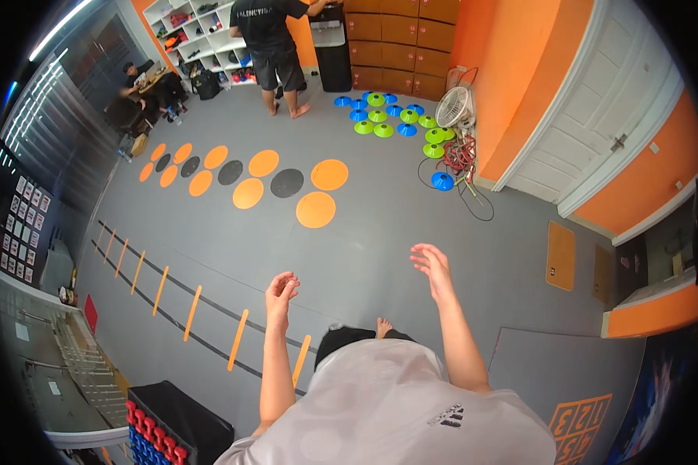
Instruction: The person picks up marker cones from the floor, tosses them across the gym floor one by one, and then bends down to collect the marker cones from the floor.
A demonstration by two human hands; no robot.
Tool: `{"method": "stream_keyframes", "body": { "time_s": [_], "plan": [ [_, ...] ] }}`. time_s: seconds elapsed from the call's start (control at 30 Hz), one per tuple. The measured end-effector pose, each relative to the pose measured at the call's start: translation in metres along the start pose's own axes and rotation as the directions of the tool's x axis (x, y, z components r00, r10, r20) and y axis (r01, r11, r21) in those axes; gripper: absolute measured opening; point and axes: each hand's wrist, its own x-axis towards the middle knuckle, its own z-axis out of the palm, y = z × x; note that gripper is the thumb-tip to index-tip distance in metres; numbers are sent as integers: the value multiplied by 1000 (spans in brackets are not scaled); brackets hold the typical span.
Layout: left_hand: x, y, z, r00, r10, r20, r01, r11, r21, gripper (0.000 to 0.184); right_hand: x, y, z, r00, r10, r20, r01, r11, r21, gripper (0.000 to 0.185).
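Note:
My left hand (281,287) is raised in front of me with curled fingers and holds nothing that I can see. It appears above the grey floor, near the orange rungs of the agility ladder (196,310). My right hand (431,266) is held up to the right, its fingers apart and nothing in it. Beyond both hands, orange discs (316,210) and black discs (287,183) lie in rows on the floor. One bare foot (383,327) shows below my shirt.
Blue and green cones (407,129) sit by a fan (454,107) and tangled ropes (459,155). A person (270,46) stands near shelves; another sits at the far left. A dumbbell rack (180,418) is at lower left, a numbered mat (578,422) at lower right.

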Motion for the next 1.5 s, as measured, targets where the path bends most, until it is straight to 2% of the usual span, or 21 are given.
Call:
{"method": "stream_keyframes", "body": {
  "time_s": [0.17, 0.37, 0.47, 0.57, 0.7, 0.77, 0.9, 1.07, 1.13, 1.3, 1.5],
  "plan": [
    [76, -7, 24, 996, -55, -63, 53, 998, -44, 31, 78, -23, 8, 999, 5, 34, -5, 1000, -7, 27],
    [221, -16, 39, 987, -119, -108, 110, 990, -85, 33, 176, -43, -7, 996, -18, -92, 19, 1000, 5, 29],
    [308, 18, 69, 992, -103, -71, 100, 994, -47, 37, 229, -65, -19, 980, -51, -194, 52, 999, -2, 31],
    [387, 70, 110, 999, 10, 42, -5, 994, -112, 39, 266, -101, -20, 954, -78, -289, 84, 996, 10, 32],
    [479, 123, 169, 977, 79, 198, -69, 996, -59, 37, 315, -124, -19, 922, -98, -374, 95, 995, -26, 32],
    [513, 135, 192, 961, 93, 260, -100, 995, 13, 33, 331, -124, -20, 904, -74, -421, 63, 997, -40, 33],
    [550, 136, 217, 911, 67, 406, -93, 995, 45, 29, 361, -107, -21, 883, 28, -468, -32, 999, 0, 33],
    [579, 86, 218, 934, -136, 331, 113, 990, 88, 30, 424, -96, -17, 860, 169, -482, -157, 985, 65, 34],
    [589, 75, 224, 927, -236, 293, 214, 971, 105, 32, 458, -92, -21, 867, 167, -470, -150, 986, 72, 34],
    [644, 75, 259, 919, -276, 281, 229, 955, 190, 31, 558, -85, -42, 869, 228, -439, -197, 974, 115, 34],
    [743, 115, 332, 957, -241, 163, 204, 955, 216, 31, 723, -113, -80, 906, 288, -310, -259, 957, 130, 32]
  ]
}}
